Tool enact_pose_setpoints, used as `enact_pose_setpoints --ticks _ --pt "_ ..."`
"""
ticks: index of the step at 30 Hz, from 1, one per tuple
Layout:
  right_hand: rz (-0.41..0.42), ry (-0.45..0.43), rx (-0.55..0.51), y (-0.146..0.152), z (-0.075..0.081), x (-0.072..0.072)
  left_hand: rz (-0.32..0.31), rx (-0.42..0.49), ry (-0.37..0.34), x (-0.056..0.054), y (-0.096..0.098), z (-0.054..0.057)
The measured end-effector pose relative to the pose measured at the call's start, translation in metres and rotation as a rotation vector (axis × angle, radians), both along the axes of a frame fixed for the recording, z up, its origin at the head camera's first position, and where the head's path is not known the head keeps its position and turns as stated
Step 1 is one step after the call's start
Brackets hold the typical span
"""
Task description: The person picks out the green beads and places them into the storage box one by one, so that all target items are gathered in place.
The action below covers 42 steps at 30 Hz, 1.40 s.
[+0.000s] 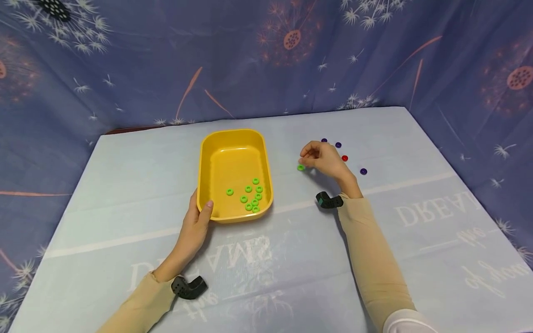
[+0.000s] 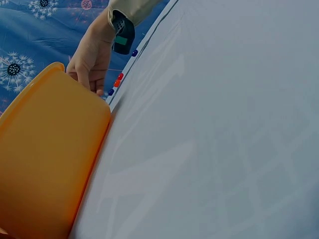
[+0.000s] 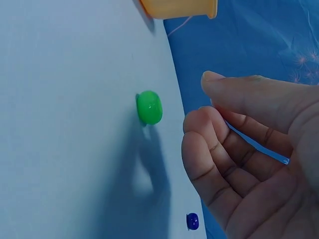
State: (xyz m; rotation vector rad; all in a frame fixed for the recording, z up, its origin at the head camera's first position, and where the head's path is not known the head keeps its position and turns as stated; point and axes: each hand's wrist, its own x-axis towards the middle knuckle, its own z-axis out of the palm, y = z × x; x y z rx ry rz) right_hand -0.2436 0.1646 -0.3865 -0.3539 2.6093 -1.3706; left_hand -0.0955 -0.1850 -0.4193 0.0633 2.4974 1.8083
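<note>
My left hand (image 1: 194, 227) grips a yellow plastic tray (image 1: 202, 166) by its near left corner, thumb over the rim. Several small green rings (image 1: 244, 199) lie inside, mostly toward the near right. The left wrist view shows the tray's outer wall (image 2: 55, 154) and hides the left hand. To the right of the tray, my right hand (image 1: 326, 159) hovers with bent fingers close over a single green ring (image 1: 300, 167). In the right wrist view that ring (image 3: 149, 107) lies on the cloth, apart from the fingertips, and nothing shows between thumb and fingers (image 3: 197, 149).
Around and behind the right hand lie several dark blue pieces (image 1: 363, 171) and a red one (image 1: 344, 158). A pale printed cloth (image 1: 300, 259) covers the table. Blue patterned curtains (image 1: 233, 55) hang along the back and sides.
</note>
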Motion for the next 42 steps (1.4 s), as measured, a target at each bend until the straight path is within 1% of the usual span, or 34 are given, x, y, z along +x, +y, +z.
enact_pose_setpoints --ticks 4,10,23,33,42 --pt "0.0 0.006 0.016 0.001 0.0 0.0 0.0 0.003 -0.003 0.0 0.001 0.001" --pt "0.001 -0.005 0.031 0.002 -0.005 -0.001 0.0 0.0 0.002 -0.001 0.001 0.001" --pt "-0.001 -0.004 0.123 -0.001 -0.011 -0.002 0.006 -0.021 0.006 -0.002 0.001 0.002" --pt "0.029 -0.037 0.117 0.0 -0.013 -0.001 0.007 -0.019 -0.001 0.0 0.001 0.002" --pt "0.066 -0.018 0.134 0.001 -0.013 -0.002 0.003 -0.008 -0.002 -0.001 0.001 0.001"
